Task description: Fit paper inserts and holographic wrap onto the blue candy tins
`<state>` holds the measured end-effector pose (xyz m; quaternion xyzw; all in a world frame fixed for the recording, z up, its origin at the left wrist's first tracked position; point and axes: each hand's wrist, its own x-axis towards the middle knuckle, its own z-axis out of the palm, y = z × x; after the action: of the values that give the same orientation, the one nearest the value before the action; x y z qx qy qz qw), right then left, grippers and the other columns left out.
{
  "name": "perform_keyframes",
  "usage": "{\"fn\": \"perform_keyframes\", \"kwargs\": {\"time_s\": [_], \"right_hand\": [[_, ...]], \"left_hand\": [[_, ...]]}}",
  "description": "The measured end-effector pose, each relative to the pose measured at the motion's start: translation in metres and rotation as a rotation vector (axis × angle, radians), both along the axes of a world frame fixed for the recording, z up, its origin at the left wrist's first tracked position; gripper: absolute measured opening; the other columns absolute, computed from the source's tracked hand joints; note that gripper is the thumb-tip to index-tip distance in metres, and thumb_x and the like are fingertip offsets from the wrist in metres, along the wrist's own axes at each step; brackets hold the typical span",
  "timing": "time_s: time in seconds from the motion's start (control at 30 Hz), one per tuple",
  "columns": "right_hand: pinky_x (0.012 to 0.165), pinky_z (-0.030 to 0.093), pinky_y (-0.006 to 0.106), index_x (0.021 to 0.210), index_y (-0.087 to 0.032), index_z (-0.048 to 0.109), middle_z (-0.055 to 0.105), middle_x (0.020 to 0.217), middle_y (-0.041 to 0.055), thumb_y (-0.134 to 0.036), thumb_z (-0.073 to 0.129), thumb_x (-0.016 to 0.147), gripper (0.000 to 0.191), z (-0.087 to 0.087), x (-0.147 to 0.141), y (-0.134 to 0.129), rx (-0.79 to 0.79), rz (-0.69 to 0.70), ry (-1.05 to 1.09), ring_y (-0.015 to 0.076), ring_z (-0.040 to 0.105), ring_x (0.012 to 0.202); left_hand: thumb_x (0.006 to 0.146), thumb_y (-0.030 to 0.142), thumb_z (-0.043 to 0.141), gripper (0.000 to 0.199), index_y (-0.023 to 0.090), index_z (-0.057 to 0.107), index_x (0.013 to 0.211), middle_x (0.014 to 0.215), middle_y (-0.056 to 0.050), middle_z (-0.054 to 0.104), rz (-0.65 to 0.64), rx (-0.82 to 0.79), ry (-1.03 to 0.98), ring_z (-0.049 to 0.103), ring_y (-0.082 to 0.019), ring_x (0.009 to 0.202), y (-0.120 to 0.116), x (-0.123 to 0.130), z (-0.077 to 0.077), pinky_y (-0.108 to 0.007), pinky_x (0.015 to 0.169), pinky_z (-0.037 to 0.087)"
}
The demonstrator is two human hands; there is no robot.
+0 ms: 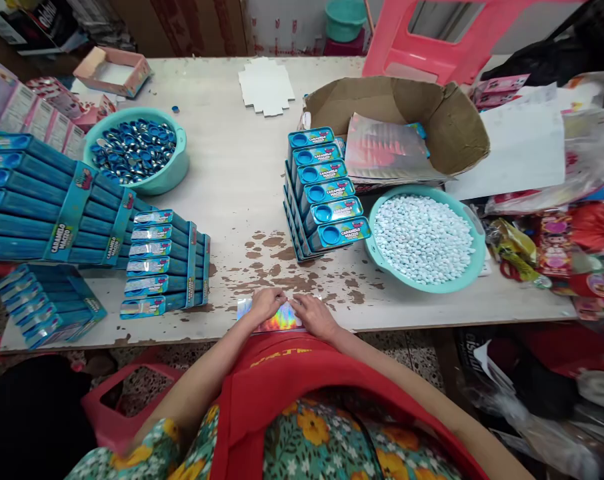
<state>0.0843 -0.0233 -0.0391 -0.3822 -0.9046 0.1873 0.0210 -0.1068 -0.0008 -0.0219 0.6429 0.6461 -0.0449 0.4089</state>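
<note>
Quite close to the front edge of the table point(222, 153), a shiny rainbow sheet point(282, 321) lies flat or nearly so, just in front of the red apron point(282, 363). The left hand point(267, 307) rests over its left part and the right hand point(316, 316) over its right part, the two near each other with the fingertips almost meeting along the far edge. The fingers of both are bent down onto the sheet, but whether they pinch it or only press on it, I cannot tell. It looks like thin foil-faced card or film, so it should be very light, springy and a little slippery, easy to crease and quick to pick up finger marks. A soft hold by the edges, thumb and fingertips at each end, would suit it better than a squeeze across the middle. Ahead stands a stack of blue boxes point(329, 193), with a bowl point(432, 287) full of pale pellets to its right. Behind the bowl is a cardboard box point(455, 130) with larger shiny sheets point(382, 150) lying in it.
</note>
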Motion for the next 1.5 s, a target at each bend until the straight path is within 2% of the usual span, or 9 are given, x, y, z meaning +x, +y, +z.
{"fn": "perform_keyframes", "kwargs": {"time_s": [0.13,0.27,0.43,0.57,0.63,0.8,1.1,1.3,1.5], "right_hand": [[0.084,0.043,0.037,0.103,-0.021,0.062,0.056,0.122,0.0112,-0.022,0.059,0.085,0.018,0.000,0.001,-0.003,0.037,-0.086,0.077,0.0241,0.050,0.107],[0.075,0.043,0.032,0.084,-0.019,0.063,0.065,0.086,0.0068,-0.020,0.058,0.085,0.005,0.014,-0.005,0.006,-0.063,-0.171,0.125,0.0200,0.056,0.086],[0.069,0.042,0.026,0.079,-0.019,0.058,0.062,0.078,0.0021,-0.017,0.060,0.083,0.005,0.082,0.009,0.018,-0.229,-0.333,0.326,0.0158,0.056,0.077],[0.067,0.041,0.025,0.077,-0.019,0.056,0.060,0.075,0.0002,-0.017,0.059,0.083,0.007,0.161,0.027,0.023,-0.292,-0.393,0.449,0.0139,0.055,0.072],[0.067,0.041,0.025,0.078,-0.019,0.057,0.060,0.075,-0.0002,-0.018,0.058,0.083,0.006,0.191,0.031,0.024,-0.306,-0.387,0.504,0.0132,0.055,0.071],[0.065,0.042,0.025,0.080,-0.019,0.060,0.061,0.076,0.0002,-0.022,0.058,0.084,0.005,0.234,0.029,0.033,-0.250,-0.452,0.591,0.0132,0.055,0.070],[0.078,0.045,0.037,0.076,-0.020,0.063,0.053,0.091,0.0058,-0.031,0.063,0.081,0.012,0.256,0.015,0.091,0.145,-0.618,0.661,0.0212,0.050,0.091],[0.089,0.039,0.044,0.067,-0.020,0.059,0.049,0.095,0.0054,-0.028,0.064,0.077,0.014,0.238,0.017,0.121,0.146,-0.661,0.595,0.0229,0.047,0.097],[0.074,0.043,0.032,0.090,-0.019,0.053,0.051,0.091,0.0012,-0.033,0.067,0.068,0.029,0.223,0.021,0.124,-0.064,-0.801,0.728,0.0158,0.049,0.081]], "left_hand": [[0.082,0.035,0.048,0.025,0.021,0.069,0.087,0.086,-0.005,0.071,-0.022,0.031,-0.003,0.062,-0.021,0.085,0.001,0.001,-0.001,-0.028,0.073,0.037],[0.082,0.031,0.047,0.024,0.021,0.068,0.086,0.086,-0.005,0.071,-0.029,0.063,0.013,0.062,-0.021,0.086,-0.001,0.003,-0.003,-0.030,0.076,0.038],[0.082,0.028,0.046,0.023,0.019,0.067,0.086,0.091,-0.008,0.070,0.014,0.107,0.013,0.061,-0.024,0.091,-0.005,0.008,0.010,-0.036,0.086,0.038],[0.089,0.041,0.038,0.037,0.017,0.062,0.104,0.107,-0.010,0.065,0.279,0.287,-0.447,0.057,-0.022,0.102,-0.003,0.013,0.070,-0.034,0.090,0.041],[0.086,0.049,0.043,0.048,0.019,0.052,0.122,0.121,-0.010,0.059,0.271,0.314,-0.738,0.054,-0.022,0.109,-0.002,0.017,0.111,-0.032,0.090,0.043],[0.084,0.043,0.052,0.029,0.016,0.062,0.083,0.070,0.000,0.059,0.183,0.124,-0.779,0.055,-0.011,0.063,0.002,0.031,0.187,-0.023,0.062,0.045],[0.087,0.029,0.048,0.014,0.019,0.049,0.097,0.067,0.004,0.051,0.204,0.411,-0.762,0.049,-0.008,0.059,0.058,0.031,0.234,-0.018,0.055,0.038],[0.087,0.026,0.042,0.015,0.020,0.042,0.101,0.068,0.005,0.051,0.192,0.404,-0.737,0.048,-0.007,0.058,0.082,0.034,0.216,-0.018,0.055,0.038],[0.090,0.027,0.036,0.023,0.022,0.036,0.112,0.068,0.005,0.047,0.307,0.519,-0.590,0.045,-0.008,0.053,0.072,0.050,0.192,-0.020,0.055,0.035]]}}
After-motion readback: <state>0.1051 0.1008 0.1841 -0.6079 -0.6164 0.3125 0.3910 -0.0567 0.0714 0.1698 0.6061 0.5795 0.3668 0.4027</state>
